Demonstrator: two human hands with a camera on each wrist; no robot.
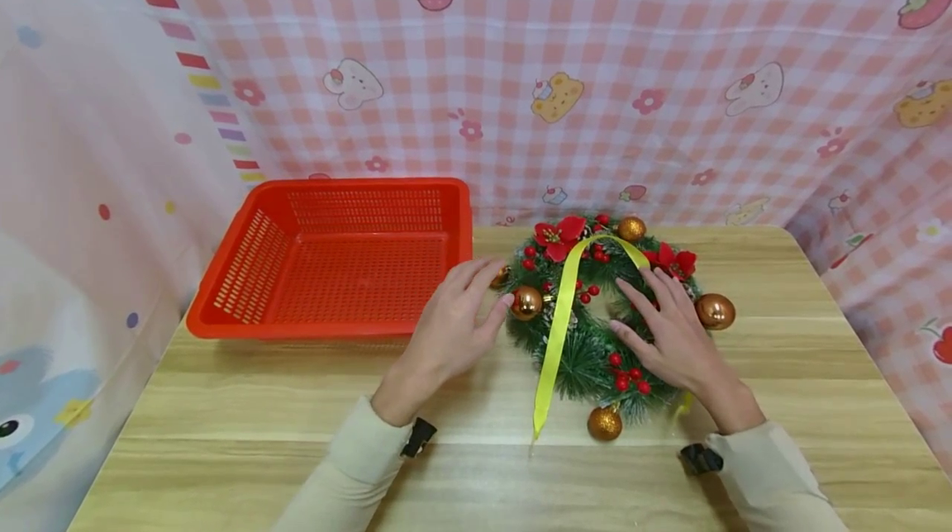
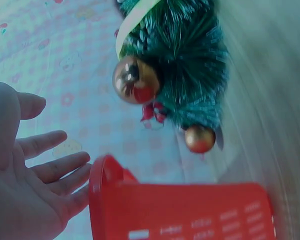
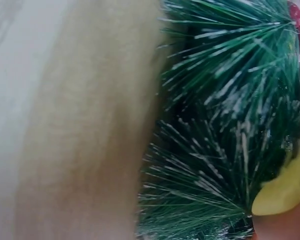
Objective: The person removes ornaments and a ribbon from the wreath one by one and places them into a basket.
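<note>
A green Christmas wreath (image 1: 583, 363) lies on the table, set with red flowers, red berries and shiny gold-brown balls. Across its left half runs a yellow ribbon (image 1: 559, 321), arching over the top and trailing down toward the front. My left hand (image 1: 455, 325) hovers between the basket and the wreath with its fingers extended, holding nothing; its thumb tip is beside a copper ball (image 1: 526, 302). Over the wreath's right side lies my right hand (image 1: 673, 342), fingers spread and loosely bent, fingertips at the ribbon's right stretch. In the right wrist view that hand is mostly out of frame.
A red plastic basket (image 1: 327, 332) with slotted walls stands left of the wreath, close to my left hand. The wooden table (image 1: 297, 449) meets a pink checked curtain (image 1: 506, 45) at the back, with more curtain on both sides.
</note>
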